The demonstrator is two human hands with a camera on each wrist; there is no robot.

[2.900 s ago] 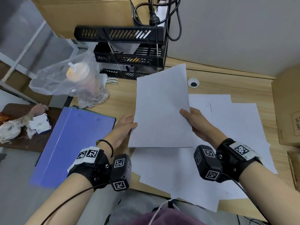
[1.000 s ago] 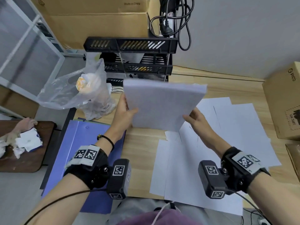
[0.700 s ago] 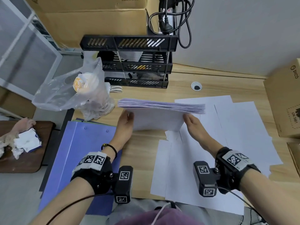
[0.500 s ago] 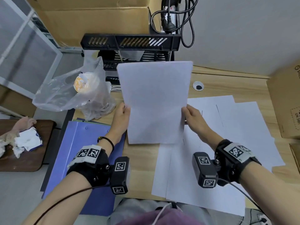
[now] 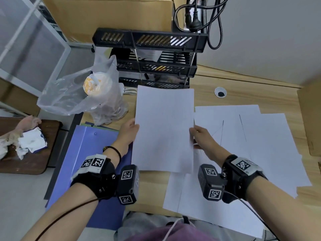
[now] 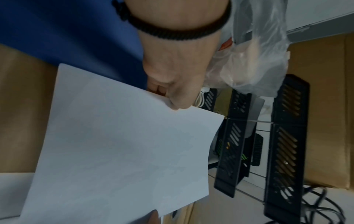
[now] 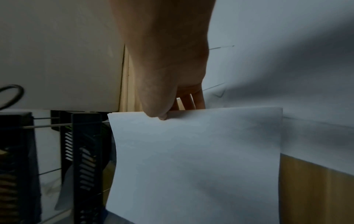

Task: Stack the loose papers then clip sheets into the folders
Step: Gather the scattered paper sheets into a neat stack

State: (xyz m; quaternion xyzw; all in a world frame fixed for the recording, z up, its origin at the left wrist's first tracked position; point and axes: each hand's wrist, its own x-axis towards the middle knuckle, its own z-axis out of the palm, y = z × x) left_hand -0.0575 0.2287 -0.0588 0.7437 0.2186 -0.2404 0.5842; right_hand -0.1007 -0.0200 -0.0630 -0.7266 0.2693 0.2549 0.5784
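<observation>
A stack of white sheets (image 5: pixel 164 129) is held flat over the wooden desk (image 5: pixel 243 87), between both hands. My left hand (image 5: pixel 129 131) grips its left edge, thumb on top (image 6: pixel 178 104). My right hand (image 5: pixel 199 136) pinches the right edge, thumb on top and fingers under (image 7: pixel 162 116). The stack (image 6: pixel 118 151) fills the wrist views (image 7: pixel 195 166). Loose white sheets (image 5: pixel 251 145) lie spread on the desk to the right and near the front edge. A blue folder (image 5: pixel 88 162) lies shut at the left, partly over the desk's edge.
A black tiered paper tray (image 5: pixel 152 58) stands at the back, a power cable (image 5: pixel 208 23) hanging by it. A plastic bag with a cup (image 5: pixel 86 94) sits left of the stack. Cardboard boxes stand at the right edge (image 5: pixel 311 119) and behind (image 5: pixel 111 14).
The stack was stood up on the desk on one edge, then another; now it has been lowered and lies nearly flat, still held by both hands.
</observation>
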